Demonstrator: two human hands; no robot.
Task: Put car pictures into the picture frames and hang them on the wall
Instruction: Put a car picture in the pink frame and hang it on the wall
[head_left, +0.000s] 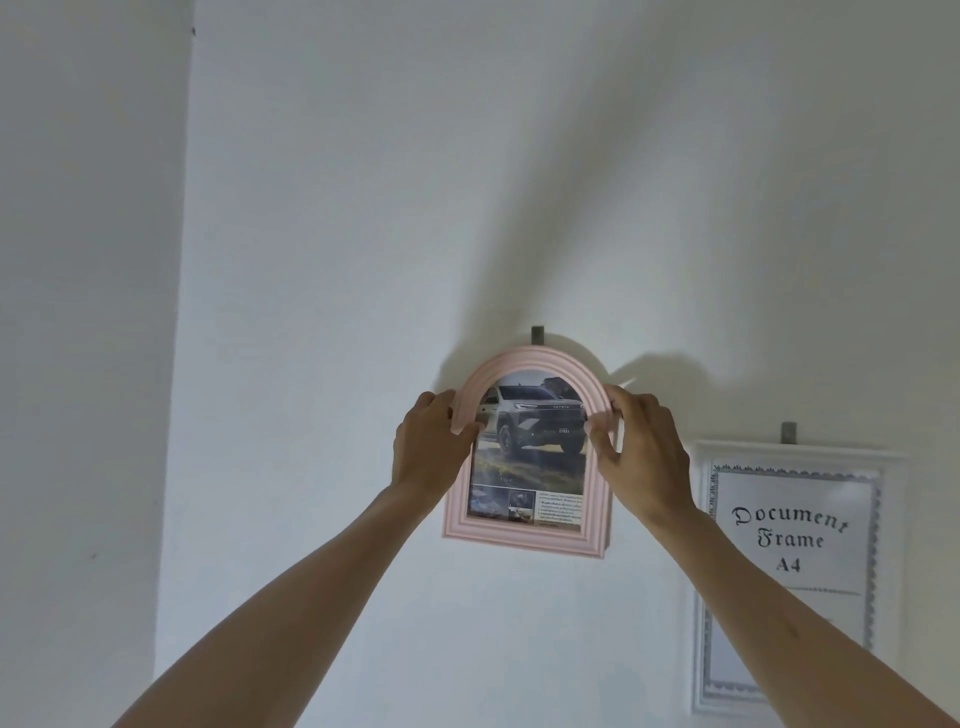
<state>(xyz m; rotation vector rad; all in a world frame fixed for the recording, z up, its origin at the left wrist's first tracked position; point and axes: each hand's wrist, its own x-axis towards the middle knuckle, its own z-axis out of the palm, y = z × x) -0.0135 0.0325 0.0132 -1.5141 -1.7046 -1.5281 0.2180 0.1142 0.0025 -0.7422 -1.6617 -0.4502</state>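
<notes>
A pink arched picture frame (524, 540) is up against the white wall, its top just under a small grey hook (537, 335). Inside it is a car picture (535, 431) of a grey pickup with text below. My left hand (428, 449) grips the frame's upper left edge, thumb on the front. My right hand (641, 449) grips the upper right edge the same way. Whether the frame hangs on the hook cannot be told.
To the right hangs a white frame (702, 571) with a sheet reading "Document Frame A4", under a second grey hook (788, 432). A wall corner (179, 364) runs down the left side. Bare white wall lies above and below the pink frame.
</notes>
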